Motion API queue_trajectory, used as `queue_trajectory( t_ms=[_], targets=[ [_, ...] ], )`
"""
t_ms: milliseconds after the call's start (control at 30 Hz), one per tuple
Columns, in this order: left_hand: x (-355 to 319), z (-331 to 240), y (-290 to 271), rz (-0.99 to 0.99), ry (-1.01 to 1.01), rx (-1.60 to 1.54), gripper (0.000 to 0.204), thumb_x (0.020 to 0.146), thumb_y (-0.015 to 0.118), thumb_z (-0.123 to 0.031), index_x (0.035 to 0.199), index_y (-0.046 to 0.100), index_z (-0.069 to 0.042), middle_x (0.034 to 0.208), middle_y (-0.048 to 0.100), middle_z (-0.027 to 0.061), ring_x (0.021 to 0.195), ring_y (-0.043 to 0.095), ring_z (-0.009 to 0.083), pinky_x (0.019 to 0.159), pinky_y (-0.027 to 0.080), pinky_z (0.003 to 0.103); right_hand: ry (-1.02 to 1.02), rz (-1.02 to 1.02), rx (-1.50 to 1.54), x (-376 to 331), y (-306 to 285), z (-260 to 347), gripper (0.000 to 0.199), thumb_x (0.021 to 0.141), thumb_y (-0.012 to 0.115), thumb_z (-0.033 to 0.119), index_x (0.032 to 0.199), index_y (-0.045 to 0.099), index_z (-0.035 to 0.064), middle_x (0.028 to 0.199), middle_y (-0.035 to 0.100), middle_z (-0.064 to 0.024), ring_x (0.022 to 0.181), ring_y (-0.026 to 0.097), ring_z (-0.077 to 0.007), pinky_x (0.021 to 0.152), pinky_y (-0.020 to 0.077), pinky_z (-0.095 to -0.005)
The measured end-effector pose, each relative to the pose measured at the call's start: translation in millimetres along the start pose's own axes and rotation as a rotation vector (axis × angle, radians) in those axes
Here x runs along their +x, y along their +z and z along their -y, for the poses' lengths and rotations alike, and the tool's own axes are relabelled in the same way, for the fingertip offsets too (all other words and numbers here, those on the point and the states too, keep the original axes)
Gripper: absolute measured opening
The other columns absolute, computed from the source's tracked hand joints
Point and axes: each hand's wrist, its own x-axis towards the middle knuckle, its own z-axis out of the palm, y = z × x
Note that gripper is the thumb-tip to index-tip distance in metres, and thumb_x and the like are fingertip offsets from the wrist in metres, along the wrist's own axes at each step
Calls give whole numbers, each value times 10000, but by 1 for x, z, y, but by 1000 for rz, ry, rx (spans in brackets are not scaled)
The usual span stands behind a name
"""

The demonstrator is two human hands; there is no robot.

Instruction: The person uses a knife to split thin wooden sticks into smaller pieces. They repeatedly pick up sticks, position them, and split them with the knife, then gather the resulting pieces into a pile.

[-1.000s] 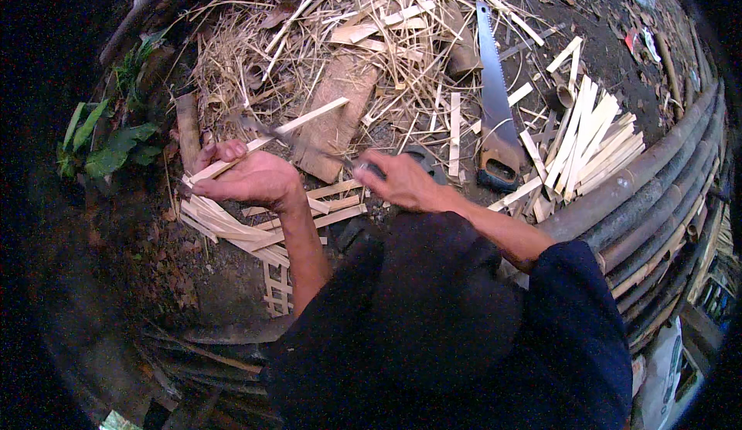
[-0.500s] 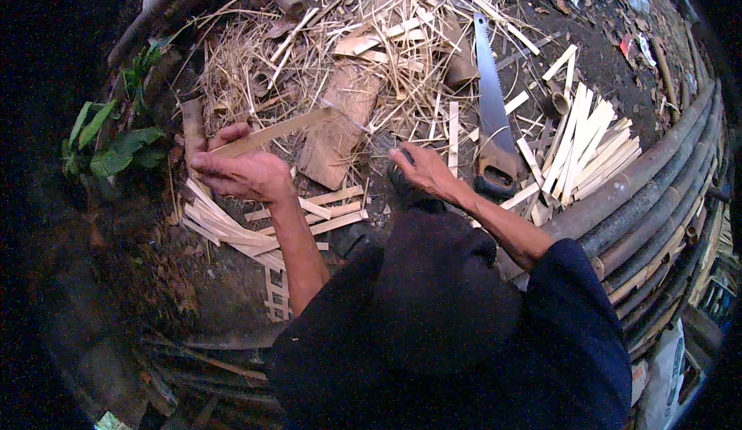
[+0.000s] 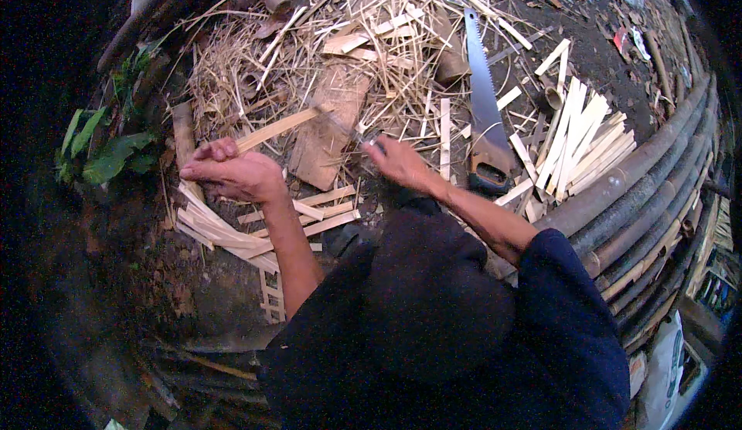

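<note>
My left hand [image 3: 236,171] is closed round a flat bamboo strip [image 3: 280,128], which slants up to the right. The strip's far end lies over a worn wooden board [image 3: 332,117]. My right hand [image 3: 398,163] grips a knife [image 3: 348,126] by its handle, mostly hidden in the fist. Its thin blade, smeared by motion, points up and left to the strip's end above the board. Below my left hand lie several cut bamboo strips [image 3: 317,209], some of them bundled in a curved heap.
A handsaw [image 3: 483,97] lies right of my right hand, beside a fanned pile of pale bamboo strips [image 3: 580,144]. Shavings [image 3: 232,74] cover the ground beyond the board. Long bamboo poles [image 3: 649,175] line the right side. A leafy plant [image 3: 112,155] grows at the left.
The strip has turned in my left hand and now shows a narrower face. My right hand has shifted slightly left with the knife, and the whole view has moved a little.
</note>
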Motion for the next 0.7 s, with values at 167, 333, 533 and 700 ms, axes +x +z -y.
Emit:
queue_trajectory(
  t_ms=[167, 333, 533, 700],
  targets=[
    [-12, 32, 5, 74, 247, 469, 409, 1007, 337, -366, 892, 494, -6, 720, 490, 61, 702, 476, 187, 731, 415, 329, 52, -111, 26, 17, 17, -45, 514, 939, 410, 487, 1011, 586, 10, 928, 621, -278, 925, 606, -401, 788, 455, -455],
    [-20, 99, -38, 613, -279, 615, 320, 993, 390, -272, 1080, 554, -11, 731, 546, 66, 721, 549, 189, 686, 459, 349, 56, -103, 11, 18, 0, -51, 557, 904, 460, 522, 1095, 591, 15, 944, 638, -253, 940, 612, -382, 808, 458, -431],
    [23, 40, -88, 641, -308, 783, 265, 967, 453, -242, 1050, 557, -13, 654, 540, 33, 506, 510, 111, 463, 428, 292, -281, -265, -177, -13, -37, 8, 417, 807, 651, 341, 1120, 550, 85, 866, 656, -197, 806, 639, -376, 687, 504, -427],
    [-15, -18, -103, 774, -631, 649, 204, 948, 502, -219, 913, 537, -21, 588, 484, 8, 444, 448, 78, 375, 355, 240, -668, -149, -364, -12, -49, 62, 371, 696, 714, 203, 1020, 544, 144, 768, 634, -135, 709, 625, -341, 605, 491, -420]
  ],
)
